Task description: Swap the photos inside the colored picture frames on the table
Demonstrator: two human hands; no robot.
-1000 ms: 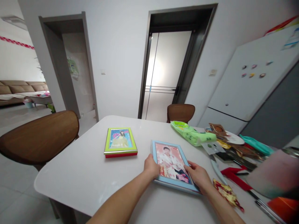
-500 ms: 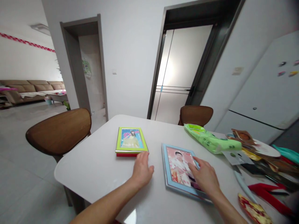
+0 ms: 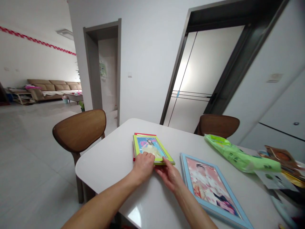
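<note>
A small green photo frame point(image 3: 152, 148) lies on top of a red one point(image 3: 143, 135) on the white table point(image 3: 114, 159), twisted a little off it. My left hand point(image 3: 142, 165) grips the green frame's near left corner, thumb on its face. My right hand point(image 3: 169, 175) holds the near right edge with fingers curled under it. A larger blue photo frame point(image 3: 211, 186) lies flat to the right, with neither hand on it.
A green plastic packet point(image 3: 238, 156) and a pile of packets and papers point(image 3: 281, 165) lie at the table's right. Brown chairs stand at the left point(image 3: 79, 132) and the far side point(image 3: 219, 124). Doorways and a sofa are behind.
Both hands left the blue frame and moved left to the green frame. The green frame now sits skewed on the red one. The camera turned left.
</note>
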